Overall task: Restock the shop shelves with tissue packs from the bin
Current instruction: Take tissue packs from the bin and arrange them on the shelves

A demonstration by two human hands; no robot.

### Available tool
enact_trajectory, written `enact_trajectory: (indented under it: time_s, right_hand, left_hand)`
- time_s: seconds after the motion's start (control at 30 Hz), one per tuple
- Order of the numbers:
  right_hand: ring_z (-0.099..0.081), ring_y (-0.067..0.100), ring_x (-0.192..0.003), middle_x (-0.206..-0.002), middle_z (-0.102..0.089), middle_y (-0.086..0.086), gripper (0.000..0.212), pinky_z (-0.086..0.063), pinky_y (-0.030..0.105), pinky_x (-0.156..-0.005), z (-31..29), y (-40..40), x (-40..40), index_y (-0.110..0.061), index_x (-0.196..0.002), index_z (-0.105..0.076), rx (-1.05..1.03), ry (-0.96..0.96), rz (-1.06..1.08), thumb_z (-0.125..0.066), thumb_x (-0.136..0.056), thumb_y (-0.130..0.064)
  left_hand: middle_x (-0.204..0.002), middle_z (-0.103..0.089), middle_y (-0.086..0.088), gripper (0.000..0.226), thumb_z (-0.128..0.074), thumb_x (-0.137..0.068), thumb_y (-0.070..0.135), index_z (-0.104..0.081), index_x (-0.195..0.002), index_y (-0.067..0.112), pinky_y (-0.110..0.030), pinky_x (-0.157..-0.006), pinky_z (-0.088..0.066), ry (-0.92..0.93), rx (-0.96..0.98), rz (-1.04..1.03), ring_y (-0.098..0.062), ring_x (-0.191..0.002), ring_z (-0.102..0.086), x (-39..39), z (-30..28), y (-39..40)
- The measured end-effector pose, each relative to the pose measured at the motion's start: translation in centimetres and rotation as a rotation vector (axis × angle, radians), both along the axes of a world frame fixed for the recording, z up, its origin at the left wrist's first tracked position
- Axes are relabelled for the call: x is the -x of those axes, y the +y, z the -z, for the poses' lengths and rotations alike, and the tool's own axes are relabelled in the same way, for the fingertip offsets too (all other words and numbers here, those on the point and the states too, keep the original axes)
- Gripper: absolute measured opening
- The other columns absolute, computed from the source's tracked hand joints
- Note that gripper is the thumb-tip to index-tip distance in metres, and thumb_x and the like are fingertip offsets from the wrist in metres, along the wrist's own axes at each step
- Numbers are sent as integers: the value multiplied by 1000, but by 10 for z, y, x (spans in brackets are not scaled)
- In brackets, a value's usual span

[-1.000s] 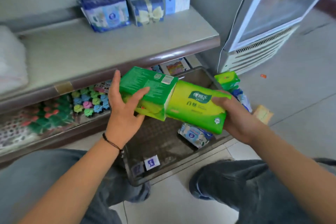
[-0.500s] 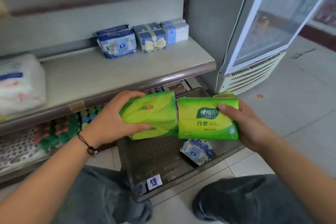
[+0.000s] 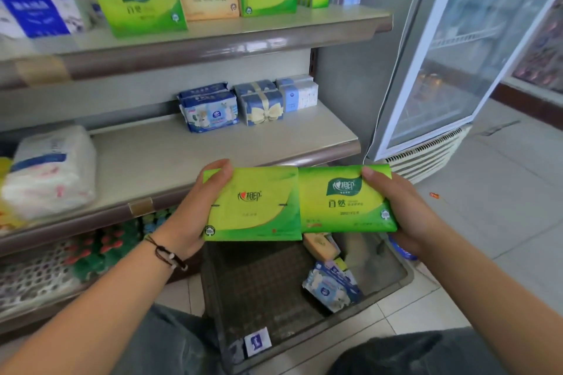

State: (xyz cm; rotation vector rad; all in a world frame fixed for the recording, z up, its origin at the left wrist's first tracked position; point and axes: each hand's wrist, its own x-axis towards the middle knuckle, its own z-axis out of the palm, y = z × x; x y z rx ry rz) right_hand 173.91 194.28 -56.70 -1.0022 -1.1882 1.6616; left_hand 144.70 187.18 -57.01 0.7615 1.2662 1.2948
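I hold two green tissue packs side by side above the bin [image 3: 393, 289]. My left hand [image 3: 195, 210] grips the left green pack [image 3: 253, 207] by its left edge, thumb over the top corner. My right hand [image 3: 408, 216] grips the right green pack [image 3: 344, 201] by its right edge. Both packs face me, front side up, in front of the middle shelf [image 3: 213, 155]. The dark plastic bin on the floor holds a blue-and-white pack [image 3: 330, 286], a tan pack [image 3: 320, 245] and a small pack [image 3: 257, 342].
The top shelf [image 3: 231, 36] carries green, tan and blue tissue packs. The middle shelf has blue packs [image 3: 210, 109] at the back and a white bundle [image 3: 51, 170] at left. A glass-door fridge [image 3: 457, 64] stands at right. My knees flank the bin.
Both hands have lifted the two green packs from over the bin and turned them face up. My view has tilted upward, bringing the top shelf into sight.
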Motion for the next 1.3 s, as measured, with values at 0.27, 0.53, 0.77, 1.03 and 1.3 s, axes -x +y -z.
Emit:
enact_trajectory:
  time_s: [0.27, 0.53, 0.77, 1.03, 1.3]
  right_hand:
    - [-75, 26, -82, -98, -76, 15, 43, -60, 34, -65, -102, 31, 19, -8, -106, -70, -177, 27, -87, -65, -76, -39]
    - [-67, 27, -113, -120, -72, 0, 75, -45, 54, -106, -161, 42, 65, -32, -129, -55, -365, -137, -172, -62, -71, -79]
    - [-66, 25, -115, -124, -69, 2, 90, -50, 51, -102, -196, 33, 89, -22, -137, -47, -499, -133, -279, -85, -62, -53]
    - [-63, 29, -121, -131, -66, 7, 99, -45, 53, -106, -203, 38, 99, -17, -141, -46, -478, -67, -390, -91, -59, -48]
    - [-66, 27, -116, -126, -69, 6, 103, -49, 51, -102, -213, 54, 99, -16, -137, -49, -499, -27, -363, -93, -51, -51]
  left_hand:
    - [-123, -70, -7, 132, -101, -28, 37, -38, -144, 35, -38, -69, -61, 1, -153, 175, -28, -102, -72, 36, -93, -3]
    - [-112, -74, -11, 107, -98, -23, 51, -66, -117, 11, -29, -67, -60, 145, -313, -3, -23, -93, -74, 63, -152, -15]
    - [-120, -72, -7, 120, -97, -28, 54, -56, -134, 16, -30, -71, -61, 180, -309, 47, -22, -104, -71, 87, -186, -28]
    - [-117, -73, -8, 114, -97, -28, 54, -60, -129, 15, -30, -69, -60, 173, -356, 33, -23, -100, -72, 92, -197, -33]
    - [-124, -70, -9, 115, -95, -35, 55, -55, -136, 17, -35, -78, -61, 200, -373, -12, -26, -110, -69, 91, -202, -19]
